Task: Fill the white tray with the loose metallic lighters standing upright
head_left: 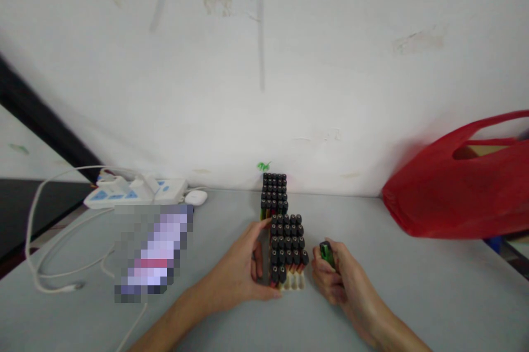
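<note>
Rows of black-capped items stand upright in a pale tray, whose near-right cups show bare. My left hand grips this tray along its left side, thumb at the near corner and fingers toward the far one. To the right of the tray, my right hand is closed around a small green item with a black end. Behind the tray stands a second block of black-capped items, near the wall.
A white power strip with plugs and cables lies at the back left, beside a white round-edged case. A blurred phone is left of my left hand. A red bag rests at the right against the wall.
</note>
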